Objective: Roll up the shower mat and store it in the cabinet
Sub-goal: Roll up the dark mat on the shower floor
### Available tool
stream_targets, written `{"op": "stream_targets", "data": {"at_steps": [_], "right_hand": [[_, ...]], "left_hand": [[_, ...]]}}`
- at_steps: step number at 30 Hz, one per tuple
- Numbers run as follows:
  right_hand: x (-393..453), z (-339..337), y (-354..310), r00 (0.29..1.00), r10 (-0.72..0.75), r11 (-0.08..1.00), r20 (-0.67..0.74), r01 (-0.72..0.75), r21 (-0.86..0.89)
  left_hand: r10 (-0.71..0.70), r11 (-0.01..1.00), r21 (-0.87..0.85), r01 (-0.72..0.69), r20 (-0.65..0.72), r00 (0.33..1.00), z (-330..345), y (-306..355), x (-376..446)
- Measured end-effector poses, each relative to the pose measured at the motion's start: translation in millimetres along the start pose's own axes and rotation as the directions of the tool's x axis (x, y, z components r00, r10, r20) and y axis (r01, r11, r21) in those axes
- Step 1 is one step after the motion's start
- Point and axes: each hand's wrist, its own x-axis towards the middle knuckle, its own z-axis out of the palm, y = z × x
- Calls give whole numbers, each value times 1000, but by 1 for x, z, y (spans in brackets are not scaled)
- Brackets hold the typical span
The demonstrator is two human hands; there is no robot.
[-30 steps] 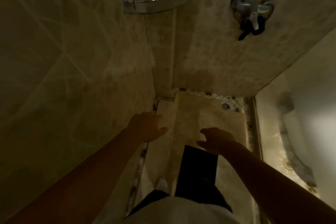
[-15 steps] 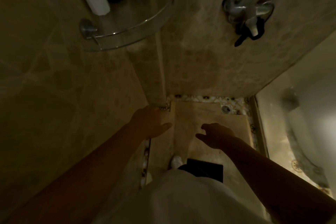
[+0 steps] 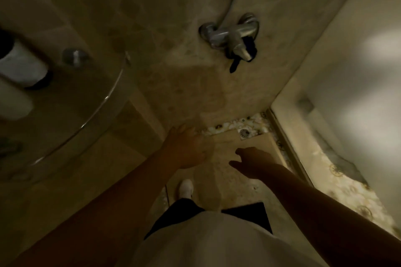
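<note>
A floor drain (image 3: 244, 132) sits at the far edge of the flat tan shower mat (image 3: 256, 144); above the mat, left hand (image 3: 187, 150) and right hand (image 3: 252, 160) reach with released fingers.

Blurred and cut by the left edge beside the glass shelf (image 3: 102, 102): two bottles (image 3: 21, 67). Partly hidden under both forearms: shower mat (image 3: 256, 143).

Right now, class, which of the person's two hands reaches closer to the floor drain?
The right hand. It hangs over the shower mat just below the floor drain; the left hand reaches toward the corner by the wall, farther off.
</note>
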Motion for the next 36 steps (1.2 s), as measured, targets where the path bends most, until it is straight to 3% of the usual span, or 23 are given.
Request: {"op": "stream_targets", "data": {"at_steps": [6,10,17,22,27,32,36], "right_hand": [[10,-17,31,971,240,965,9,-240,108],[7,-18,44,901,434,879,11,-426,216],[-4,-10,65,800,596,709,72,-567,419],[-20,7,93,713,690,553,126,-632,543],[-33,22,131,622,759,382,195,-667,639],[-59,39,163,543,779,176,313,-669,722],[-85,54,171,493,785,63,376,-666,743]], "left_hand": [[269,957,97,-275,70,961,-31,23,106],[448,867,196,-459,99,889,-55,44,159],[631,701,278,-657,186,753,-76,89,215],[709,600,298,-742,230,666,-78,136,248],[804,433,327,-840,281,524,-72,206,272],[787,299,327,-896,446,426,-65,270,283],[800,122,374,-919,512,314,-57,325,278]]}}
